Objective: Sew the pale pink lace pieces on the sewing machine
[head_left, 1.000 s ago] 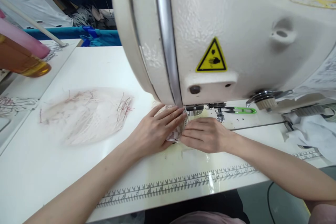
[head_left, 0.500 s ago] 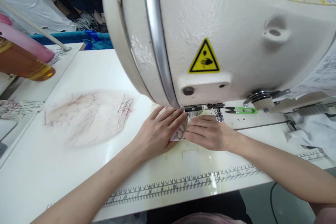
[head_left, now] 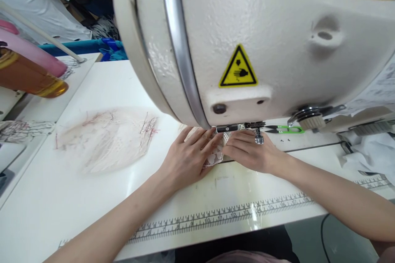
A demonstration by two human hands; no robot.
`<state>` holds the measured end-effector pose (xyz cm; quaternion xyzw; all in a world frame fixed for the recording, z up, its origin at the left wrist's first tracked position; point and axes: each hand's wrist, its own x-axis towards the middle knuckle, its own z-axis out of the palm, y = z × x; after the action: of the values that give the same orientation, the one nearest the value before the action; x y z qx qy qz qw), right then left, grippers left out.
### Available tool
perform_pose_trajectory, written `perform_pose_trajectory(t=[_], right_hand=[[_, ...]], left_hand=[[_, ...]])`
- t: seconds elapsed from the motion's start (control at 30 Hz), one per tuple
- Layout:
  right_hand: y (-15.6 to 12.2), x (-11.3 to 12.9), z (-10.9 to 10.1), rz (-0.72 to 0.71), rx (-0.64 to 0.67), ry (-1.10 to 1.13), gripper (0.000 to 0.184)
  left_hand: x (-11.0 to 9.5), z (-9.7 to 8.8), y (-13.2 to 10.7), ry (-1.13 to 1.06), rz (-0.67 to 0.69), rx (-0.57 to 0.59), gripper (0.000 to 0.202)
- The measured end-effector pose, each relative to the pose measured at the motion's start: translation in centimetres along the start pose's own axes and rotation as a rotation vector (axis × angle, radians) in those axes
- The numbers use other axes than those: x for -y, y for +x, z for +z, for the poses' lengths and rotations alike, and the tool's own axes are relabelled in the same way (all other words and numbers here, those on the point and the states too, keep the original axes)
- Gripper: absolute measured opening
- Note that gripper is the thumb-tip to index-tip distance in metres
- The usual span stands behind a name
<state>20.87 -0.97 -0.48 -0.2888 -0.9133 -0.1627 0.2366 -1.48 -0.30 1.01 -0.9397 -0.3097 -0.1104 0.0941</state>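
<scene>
A small piece of pale lace fabric lies under the head of a white sewing machine, below its needle area. My left hand rests flat on the lace with fingers stretched towards the needle area. On the right side of the lace, my right hand has its fingers bent and pressed together at the fabric's edge. Its fingertips are partly hidden, and the machine covers the stitching point. Just behind my right hand lie green-handled thread snips.
Sheer lace pieces with loose dark and red threads lie on the left of the table. A ruler strip runs along the front edge. An amber bottle and a pink bottle are at left. White cloth lies right. A person is behind.
My right hand has shifted slightly right, away from the left hand, so a little more lace shows between them. The left hand stays flat on the lace. The view has moved slightly.
</scene>
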Motion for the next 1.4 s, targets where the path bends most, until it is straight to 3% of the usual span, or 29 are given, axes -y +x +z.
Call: perform_pose_trajectory(t=[0.43, 0.73, 0.97, 1.4], right_hand=[[0.0, -0.5, -1.4, 0.116, 0.169, -0.056, 0.031], [0.1, -0.9, -1.2, 0.061, 0.138, 0.046, 0.028], [1.0, -0.5, -0.9, -0.029, 0.098, 0.200, 0.023], [1.1, 0.0, -0.4, 0.091, 0.152, 0.263, 0.029]], left_hand=[[-0.2, -0.1, 0.0, 0.027, 0.012, 0.005, 0.051], [-0.4, -0.2, -0.1, -0.029, 0.177, -0.200, 0.025], [0.5, -0.3, 0.0, -0.074, 0.151, -0.193, 0.027], [0.6, 0.0, 0.2, -0.015, 0.055, -0.184, 0.022]])
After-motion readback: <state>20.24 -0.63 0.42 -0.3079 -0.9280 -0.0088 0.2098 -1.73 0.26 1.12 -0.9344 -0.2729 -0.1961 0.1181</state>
